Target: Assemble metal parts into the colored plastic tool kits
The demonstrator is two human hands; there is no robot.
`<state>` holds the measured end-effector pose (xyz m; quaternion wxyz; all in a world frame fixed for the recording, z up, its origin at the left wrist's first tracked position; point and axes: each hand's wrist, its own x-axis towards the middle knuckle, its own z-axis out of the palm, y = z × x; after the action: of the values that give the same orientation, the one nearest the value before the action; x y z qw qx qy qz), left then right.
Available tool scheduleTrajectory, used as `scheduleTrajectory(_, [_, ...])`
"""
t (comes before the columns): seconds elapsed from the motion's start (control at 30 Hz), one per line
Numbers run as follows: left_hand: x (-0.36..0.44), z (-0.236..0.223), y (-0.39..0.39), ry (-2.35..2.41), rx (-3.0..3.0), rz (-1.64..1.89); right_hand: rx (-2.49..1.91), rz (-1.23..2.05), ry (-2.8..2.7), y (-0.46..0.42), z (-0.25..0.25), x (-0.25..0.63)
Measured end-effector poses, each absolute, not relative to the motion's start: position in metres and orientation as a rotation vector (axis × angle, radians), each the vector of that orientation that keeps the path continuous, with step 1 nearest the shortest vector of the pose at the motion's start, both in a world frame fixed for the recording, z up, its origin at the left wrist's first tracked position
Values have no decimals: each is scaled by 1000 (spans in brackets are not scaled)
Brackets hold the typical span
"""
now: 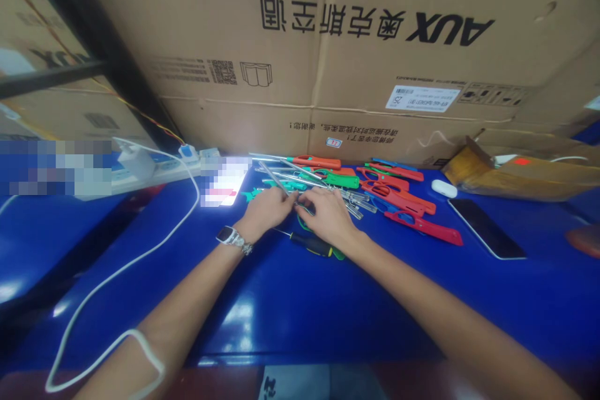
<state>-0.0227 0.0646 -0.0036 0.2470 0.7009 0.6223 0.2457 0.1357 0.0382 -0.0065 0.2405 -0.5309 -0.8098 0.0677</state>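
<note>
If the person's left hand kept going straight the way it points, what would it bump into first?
The left hand would probably meet the right hand first, just across from it; depth is unclear, so they may already touch.

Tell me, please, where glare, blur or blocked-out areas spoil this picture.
Head view: pale reflections glare off the blue table; mosaic blocks hide parts of the bright screen and the far left; on the large carton, big lettering reads clearly but small print is soft; the brown object at the right edge is blurred.
</note>
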Motion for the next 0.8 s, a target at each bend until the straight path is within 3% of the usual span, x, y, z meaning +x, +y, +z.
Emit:
scheduleTrajectory(0.23, [-34,3,65,1647,2219,446,-1445,165,-2255,41,-9,139])
scheduleTrajectory(0.43, [-57,9,69,1195,2618,667,-1175,37,-2441,51,-12,153])
scheduleTrajectory(0.57, [-59,5,74,1079,2631,498,-955,-7,-2519,56,-11,161])
scheduleTrajectory(0.8, [-59,2,78,1047,2587,537,-802,-38,-2456,57,1,161])
